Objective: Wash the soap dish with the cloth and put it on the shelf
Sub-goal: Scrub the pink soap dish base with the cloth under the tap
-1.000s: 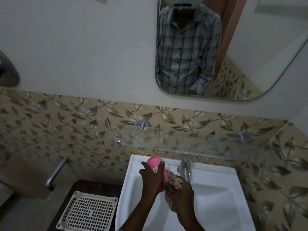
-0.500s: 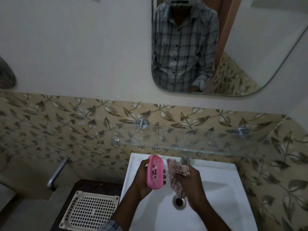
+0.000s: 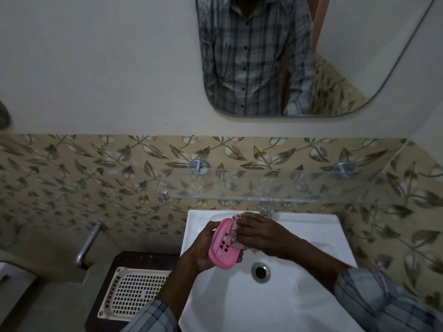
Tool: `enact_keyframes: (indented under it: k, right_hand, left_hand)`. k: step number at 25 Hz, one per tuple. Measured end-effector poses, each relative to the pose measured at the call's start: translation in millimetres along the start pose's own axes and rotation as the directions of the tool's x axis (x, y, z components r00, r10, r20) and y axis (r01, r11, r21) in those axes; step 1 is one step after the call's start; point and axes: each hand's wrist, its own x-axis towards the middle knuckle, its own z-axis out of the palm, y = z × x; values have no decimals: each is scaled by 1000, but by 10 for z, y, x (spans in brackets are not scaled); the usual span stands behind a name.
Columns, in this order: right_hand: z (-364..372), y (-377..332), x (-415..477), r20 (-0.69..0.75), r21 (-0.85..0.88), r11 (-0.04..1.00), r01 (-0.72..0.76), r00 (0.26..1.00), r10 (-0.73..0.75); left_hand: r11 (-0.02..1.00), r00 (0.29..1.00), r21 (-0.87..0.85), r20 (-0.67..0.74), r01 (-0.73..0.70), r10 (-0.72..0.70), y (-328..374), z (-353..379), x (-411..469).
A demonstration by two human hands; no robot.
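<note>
While the pink soap dish (image 3: pixel 221 250) was held tilted over the white sink (image 3: pixel 311 220), the left hand (image 3: pixel 202 251) gripped it, fingers curled beneath and thumb on its upper edge. The right hand (image 3: pixel 262 234) pressed the patterned cloth (image 3: pixel 233 232) into the dish, fingers bunched together around it. Above hung the glass shelf (image 3: pixel 299 188); a perforated tray (image 3: pixel 134 291) lay left of the sink.

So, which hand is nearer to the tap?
Right. The right hand, with the cloth, is close by the tap; the left hand, gripping the dish, lies farther left.
</note>
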Motion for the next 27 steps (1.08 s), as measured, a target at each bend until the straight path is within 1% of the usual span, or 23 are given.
enact_keyframes:
  k: [1,3,4,5,6,7,8,9,10,11,12,13,14,15,16,18,19,20,22,23,25,26,27]
  right_hand:
    - [35,-26,44,-22,-2,999,-33,999,33]
    - [260,-296,51,-55,133,984,-116,991,125]
    - [336,-458,11,-38,197,975,-106,993,116]
    - [344,-534,-26,-7,223,973,-62,998,65]
    - [306,-492,-50,29,206,978,-12,1000,6]
    - [261,-347,-56,40,148,989,16,999,-22]
    - [178,-203,-20,13,83,997,-4,1000,3]
    - [119,-129,19,-11,40,997,-60,998,60]
    - [135,-138,42,-26,44,992,-118,993,119]
    - [211,-232,33,-24,96,986,-139,990,142]
    - [256,-339,-10,-9,155,982,-108,994,110]
    - [249,-379,-59,18,197,979,-51,999,48]
    - [207,-343,-85,41,229,973,11,999,-21]
    - [160,-239,-106,28,237,971,31,999,-39]
    - [72,-124,-65,-28,202,979,0,1000,6]
    - [101,-124,4,-95,152,979,-135,984,151]
    - [231,-269,18,-57,144,973,-182,980,191]
    - [335,-442,0,18,146,974,-173,985,173]
    - [336,-506,-78,154,137,985,-100,985,79]
    - [278,-396,-104,167,138,988,-75,985,52]
    - [68,-207,-47,16,108,987,-122,993,121]
    - [12,-211,-18,-48,96,982,-164,984,169]
    - [14,-314,23,-90,121,968,-221,968,233]
  left_hand:
    - [1000,1000,-9,-11,-7,7,28,5,9]
    - [999,999,-37,-28,-24,23,86,-18,35]
    - [999,999,-46,-40,-22,20,79,-42,42]
    - [1000,999,-30,-54,-8,7,42,-78,52]
    - [1000,998,-3,-66,10,-10,-21,-108,66]
    - [1000,998,11,-63,22,-22,-76,-116,74]
    - [1000,998,1,-59,31,-31,-97,-103,84]
    - [999,998,-31,-54,34,-35,-88,-98,103]
    - [998,998,-63,-56,22,-26,-53,-90,124]
    - [997,997,-75,-75,0,-5,-13,-86,147]
    - [998,995,-65,-102,-20,13,0,-83,167]
    - [999,993,-48,-118,-24,18,-24,-86,173]
    - [999,993,-37,-116,-13,8,-65,-82,178]
    - [999,995,-32,-99,-6,2,-107,-75,178]
    - [999,996,-32,-87,-12,9,-116,-53,187]
    - [996,995,-72,-92,-47,41,-96,-18,219]
    - [994,992,-88,-112,-67,57,-79,-30,234]
    - [994,988,-83,-142,-72,60,-80,-57,249]
    - [998,989,-58,-148,-38,29,-168,-108,239]
    - [999,992,-51,-128,-16,10,-214,-125,230]
    - [998,993,-57,-115,4,-10,-197,-97,243]
    - [998,992,-59,-125,-12,5,-166,-67,254]
    - [998,988,-52,-151,-46,38,-134,-27,264]
